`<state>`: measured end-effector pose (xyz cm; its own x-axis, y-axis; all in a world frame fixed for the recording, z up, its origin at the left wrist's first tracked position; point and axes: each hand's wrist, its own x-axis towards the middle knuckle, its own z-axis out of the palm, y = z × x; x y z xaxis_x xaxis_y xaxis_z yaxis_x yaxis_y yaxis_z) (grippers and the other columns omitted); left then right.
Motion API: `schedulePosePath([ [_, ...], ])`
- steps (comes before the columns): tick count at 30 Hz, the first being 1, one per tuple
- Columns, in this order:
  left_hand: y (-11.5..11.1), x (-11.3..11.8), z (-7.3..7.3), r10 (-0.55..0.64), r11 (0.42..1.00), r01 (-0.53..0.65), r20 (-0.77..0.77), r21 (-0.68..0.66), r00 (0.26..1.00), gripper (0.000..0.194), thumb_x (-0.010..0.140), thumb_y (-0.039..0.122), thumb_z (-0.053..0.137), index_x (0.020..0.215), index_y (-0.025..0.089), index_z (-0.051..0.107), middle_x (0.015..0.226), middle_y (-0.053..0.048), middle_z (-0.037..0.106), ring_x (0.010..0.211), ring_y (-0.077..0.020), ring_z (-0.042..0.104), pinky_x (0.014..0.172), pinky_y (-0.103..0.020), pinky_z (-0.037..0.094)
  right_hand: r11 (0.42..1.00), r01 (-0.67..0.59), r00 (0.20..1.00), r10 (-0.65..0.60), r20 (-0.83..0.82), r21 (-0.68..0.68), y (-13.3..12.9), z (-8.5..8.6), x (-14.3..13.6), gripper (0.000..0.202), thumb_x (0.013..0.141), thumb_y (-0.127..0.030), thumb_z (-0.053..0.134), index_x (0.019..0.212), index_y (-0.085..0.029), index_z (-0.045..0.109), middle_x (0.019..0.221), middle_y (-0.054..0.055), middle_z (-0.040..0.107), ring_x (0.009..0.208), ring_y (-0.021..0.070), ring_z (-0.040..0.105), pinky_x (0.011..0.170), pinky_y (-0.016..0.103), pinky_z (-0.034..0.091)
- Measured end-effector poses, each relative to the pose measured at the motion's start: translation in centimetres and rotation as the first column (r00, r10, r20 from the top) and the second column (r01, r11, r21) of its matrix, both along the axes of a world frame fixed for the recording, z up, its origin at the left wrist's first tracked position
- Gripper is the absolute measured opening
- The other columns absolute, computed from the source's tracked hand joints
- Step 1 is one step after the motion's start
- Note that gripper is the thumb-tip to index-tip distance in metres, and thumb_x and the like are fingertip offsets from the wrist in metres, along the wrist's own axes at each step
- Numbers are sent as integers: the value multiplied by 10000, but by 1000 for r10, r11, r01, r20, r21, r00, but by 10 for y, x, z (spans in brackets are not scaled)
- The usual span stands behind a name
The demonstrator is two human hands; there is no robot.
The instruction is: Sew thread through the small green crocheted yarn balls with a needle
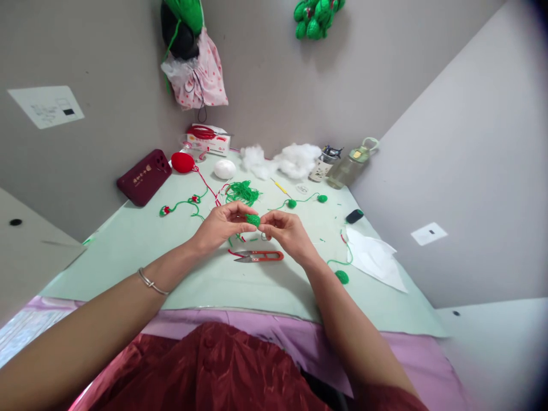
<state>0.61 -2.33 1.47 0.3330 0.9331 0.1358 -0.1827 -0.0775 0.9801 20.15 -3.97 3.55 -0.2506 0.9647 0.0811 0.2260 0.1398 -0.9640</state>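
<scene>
My left hand pinches a small green crocheted ball between thumb and fingers above the middle of the table. My right hand meets the ball's right edge with its thumb and fingertips closed; anything finer in that pinch is too small to make out. Just below the hands lie thread snips with orange handles, blades pointing left. A tangle of green yarn sits behind my left fingers. Short scraps of green and red yarn are scattered under the hands.
Red yarn, a white yarn ball, white stuffing and a yellow-handled crochet hook lie farther back. A phone leans at left; a bottle stands back right. More green balls and white sheets lie at right.
</scene>
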Motion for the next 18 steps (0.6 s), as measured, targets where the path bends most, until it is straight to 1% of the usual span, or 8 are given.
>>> schedulePosePath([
  [4, -1, 1, 0, 0, 1000, 0, 13, 2, 1000, 295, 630, 255, 888, 880, 191, 743, 841, -16, 689, 802, -164, 631, 760, -297, 494, 998, -14, 996, 8, -90, -62, 1, -1, 1, 222, 701, -301, 783, 860, -179, 686, 684, -32, 634, 591, 107, 582, 633, 281, 506],
  [7, 0, 2, 0, -18, 1000, 18, 17, 8, 1000, 297, 622, 257, 891, 865, 187, 736, 834, -19, 688, 806, -174, 636, 742, -299, 495, 996, -20, 991, 8, -135, -91, 0, -1, 0, 214, 687, -274, 779, 851, -177, 681, 700, -28, 659, 602, 111, 609, 640, 287, 535],
  [11, 0, 3, -1, -22, 1000, 22, -10, 13, 1000, 297, 626, 279, 888, 860, 186, 732, 838, -24, 681, 816, -179, 624, 729, -297, 489, 995, -4, 995, -6, -101, -98, -1, 0, -1, 166, 692, -252, 765, 789, -165, 663, 668, -29, 649, 584, 105, 608, 623, 273, 530],
  [14, -1, 3, 0, -14, 999, 15, -36, 37, 999, 293, 639, 296, 880, 871, 189, 737, 843, -22, 667, 810, -172, 604, 728, -291, 470, 995, -19, 997, 12, -72, -96, -1, -1, 0, 165, 703, -267, 767, 773, -161, 662, 645, -27, 646, 585, 105, 605, 628, 266, 522],
  [16, 0, 2, -1, 11, 998, -8, -55, 66, 998, 276, 650, 299, 871, 872, 193, 747, 809, -8, 637, 755, -150, 558, 700, -279, 440, 995, -25, 998, 19, -60, -99, 0, -1, 0, 177, 715, -292, 771, 768, -162, 664, 634, -25, 646, 582, 105, 600, 629, 264, 518],
  [18, 0, 2, -2, 39, 996, -33, -70, 80, 997, 265, 651, 299, 865, 870, 200, 753, 729, 18, 575, 675, -128, 486, 645, -269, 394, 994, -21, 998, 14, -61, -107, 1, -2, 0, 200, 714, -320, 782, 764, -166, 664, 616, -26, 645, 569, 108, 597, 622, 268, 522],
])
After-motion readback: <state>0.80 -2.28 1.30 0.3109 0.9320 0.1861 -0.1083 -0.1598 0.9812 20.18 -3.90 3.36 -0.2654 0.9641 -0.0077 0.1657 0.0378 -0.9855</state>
